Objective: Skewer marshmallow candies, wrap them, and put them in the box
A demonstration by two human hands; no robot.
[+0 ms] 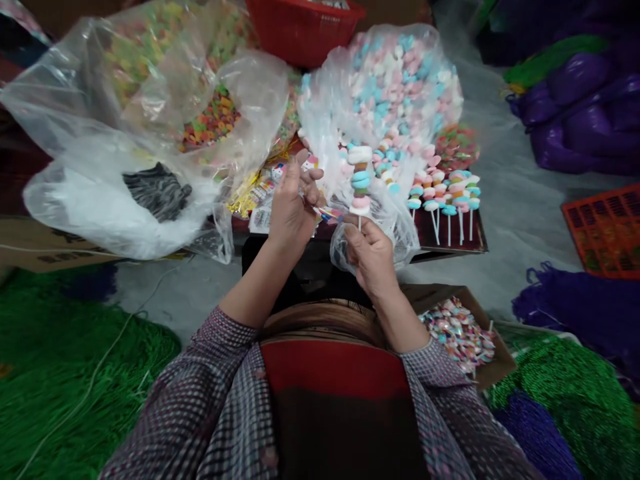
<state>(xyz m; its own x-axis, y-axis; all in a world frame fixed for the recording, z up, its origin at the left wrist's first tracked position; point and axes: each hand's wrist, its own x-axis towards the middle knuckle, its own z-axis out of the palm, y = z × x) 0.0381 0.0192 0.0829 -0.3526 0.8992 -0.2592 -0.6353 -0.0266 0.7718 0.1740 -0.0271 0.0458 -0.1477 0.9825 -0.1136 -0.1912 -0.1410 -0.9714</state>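
My right hand (373, 250) is closed round the white stick of a marshmallow candy skewer (360, 179). The skewer stands upright, with white, blue and pink marshmallows and brown and green pieces stacked between them. To its left, my left hand (296, 207) has its fingers curled, with a small printed plastic wrapper (330, 215) at them. That wrapper stretches across to the fingertips of my right hand; its far end is partly hidden. Under and beyond my left hand lie printed wrappers (263, 217) and gold twist ties (245, 193). Several finished skewers (450, 193) lean at the table's right end.
Clear bags of marshmallows (400, 73) and gummy candy (213, 120) cover the back of the table, before a red basket (305, 30). A carton of wrapped candies (460, 330) stands low at right. Green strands (75, 360) and purple bundles (575, 113) lie around.
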